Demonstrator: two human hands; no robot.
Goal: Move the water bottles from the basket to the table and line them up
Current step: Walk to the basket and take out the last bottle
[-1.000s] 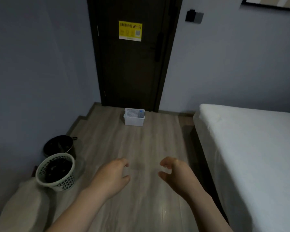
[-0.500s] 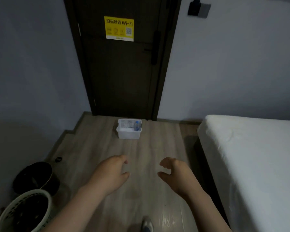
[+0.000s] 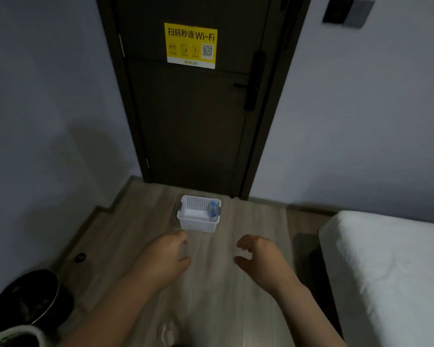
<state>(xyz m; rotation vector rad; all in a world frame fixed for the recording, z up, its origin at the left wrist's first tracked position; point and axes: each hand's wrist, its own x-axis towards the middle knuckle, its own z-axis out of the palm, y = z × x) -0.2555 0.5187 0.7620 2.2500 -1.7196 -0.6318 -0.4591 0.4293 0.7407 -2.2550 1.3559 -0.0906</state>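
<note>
**A:** Starting far left: got the rim of a white slotted bin (image 3: 13,336), cut off by the bottom corner, and a round black pot (image 3: 25,299) just behind it on the wood floor (image 3: 211,309). Can't tell what's inside either one, way too dark and blurry. Also spotted a small dark round thing (image 3: 80,257) lying on the floor near the wall.

**B:** Yep, seeing those too. Moving right, got the left hand (image 3: 164,256) hanging over the floor, palm down, fingers loosely curled. Holding nothing, touching nothing.

**A:** Then straight ahead, past both hands: found the white basket (image 3: 198,224) sitting on the floor right in front of the dark door (image 3: 193,121). Only counting one water bottle (image 3: 212,209) in there, bluish, standing at the right end of the basket.

**B:** Same count here. Noticed a yellow Wi-Fi sticker (image 3: 191,45) with a QR code high on the door, plus a black handle (image 3: 253,81) along its right edge.

**A:** Next up, the right hand (image 3: 259,259): pretty much mirroring the left. Palm down, fingers curled loose, thumb poking toward the other hand, gripping nothing. Hanging short of the basket, same as the left.

**B:** Finishing on the right: a dark switch plate (image 3: 347,11) high on the wall, then the corner of a bed (image 3: 391,271) with a white sheet, filling the lower right.
</note>
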